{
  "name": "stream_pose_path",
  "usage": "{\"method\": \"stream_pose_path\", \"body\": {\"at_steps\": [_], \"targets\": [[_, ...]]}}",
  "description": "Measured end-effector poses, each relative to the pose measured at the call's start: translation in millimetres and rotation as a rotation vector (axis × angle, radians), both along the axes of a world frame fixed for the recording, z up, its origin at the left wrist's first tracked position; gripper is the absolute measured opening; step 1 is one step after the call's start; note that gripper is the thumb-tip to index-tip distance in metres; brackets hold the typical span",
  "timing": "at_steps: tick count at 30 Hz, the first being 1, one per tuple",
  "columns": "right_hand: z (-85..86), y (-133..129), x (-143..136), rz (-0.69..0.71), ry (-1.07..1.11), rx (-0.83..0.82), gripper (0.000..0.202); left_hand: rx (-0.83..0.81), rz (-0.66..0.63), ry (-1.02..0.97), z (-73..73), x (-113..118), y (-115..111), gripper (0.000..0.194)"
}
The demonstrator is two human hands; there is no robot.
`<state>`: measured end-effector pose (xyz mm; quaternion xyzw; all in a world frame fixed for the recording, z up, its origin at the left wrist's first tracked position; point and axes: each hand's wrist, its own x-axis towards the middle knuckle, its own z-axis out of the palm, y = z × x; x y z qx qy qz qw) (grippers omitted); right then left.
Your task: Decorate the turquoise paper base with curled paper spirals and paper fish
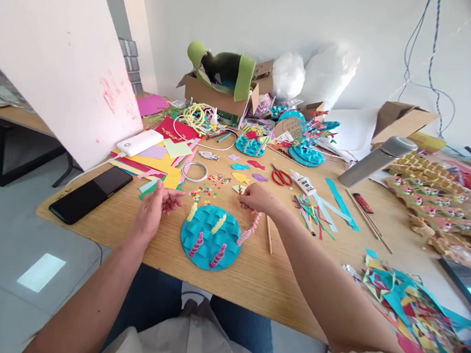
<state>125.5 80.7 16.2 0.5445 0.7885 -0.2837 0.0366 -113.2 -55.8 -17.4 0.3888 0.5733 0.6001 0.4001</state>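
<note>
In front of me on the table lies a round blue disc (pixel 209 232) with a woven-looking surface. Yellow, purple and pink twisted pieces stand up from it; a longer light-pink twisted piece (pixel 249 230) rises at its right edge. My left hand (pixel 158 205) is beside the disc's upper left, palm turned inward, fingers apart and holding nothing. Beyond the disc's upper right, my right hand (pixel 256 198) is closed in a pinch. Something small and pale shows at its fingertips, next to a pale green fish cutout, and I cannot make out what it is.
Colored fish cutouts (pixel 240 177), confetti bits (pixel 218 180), red-handled scissors (pixel 281 175), a white glue bottle (pixel 302 183) and paper strips (pixel 310 214) lie beyond my hands. A black phone (pixel 91 195) is at left. A grey flask (pixel 376 161) stands right; a wooden stick (pixel 268 235) lies beside my right forearm.
</note>
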Motion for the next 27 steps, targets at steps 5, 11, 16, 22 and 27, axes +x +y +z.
{"method": "stream_pose_path", "body": {"at_steps": [5, 11, 16, 22, 27], "targets": [[19.8, -10.3, 10.2, 0.097, 0.366, -0.022, 0.029, 0.146, 0.138, -0.08, 32.5, 7.4, 13.1, 0.058], [46.4, -17.3, 0.7, 0.262, 0.559, 0.078, 0.031, 0.198, -0.021, -0.028, 66.5, 17.1, 52.5, 0.036], [51.6, -22.3, -10.1, 0.293, 0.528, 0.198, 0.027, 0.091, -0.28, 0.087, 66.8, 23.7, 79.1, 0.039], [48.2, -25.2, -13.8, 0.248, 0.293, 0.416, 0.02, 0.009, -0.362, 0.047, 53.1, 30.7, 87.0, 0.036], [45.3, -26.4, -16.1, 0.234, 0.249, 0.41, 0.019, 0.02, -0.409, -0.046, 38.7, 32.4, 88.3, 0.036]]}}
